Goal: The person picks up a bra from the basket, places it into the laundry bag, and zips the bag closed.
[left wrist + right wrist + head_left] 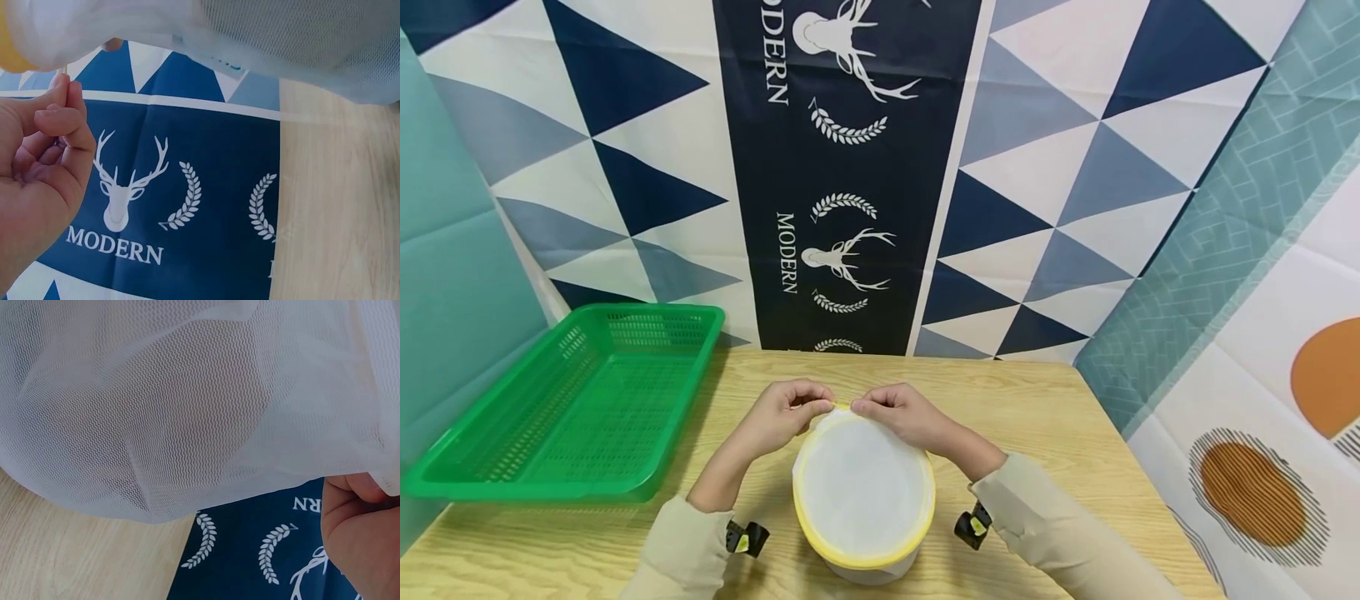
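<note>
A round white mesh laundry bag (pixel 865 487) with a yellow rim (pixel 805 521) stands on the table in front of me. At its far edge, my left hand (pixel 790 414) pinches a small bit of the rim between thumb and forefinger. Seen from the left wrist, that hand's fingertips (pixel 62 87) meet on a thin pale strip beside the yellow edge. Just to the right, my right hand (pixel 910 414) pinches the same edge, thumb on top. The right wrist view shows the mesh side (pixel 187 419) hanging in soft folds, with the right hand (pixel 362 531) partly cut off.
A green plastic basket (pixel 658 450) with slotted walls stands on the left of the wooden table (pixel 1022 533). Patterned cloth (pixel 850 167) with triangles and deer heads hangs behind the table. Another printed cloth (pixel 1187 400) covers the right side.
</note>
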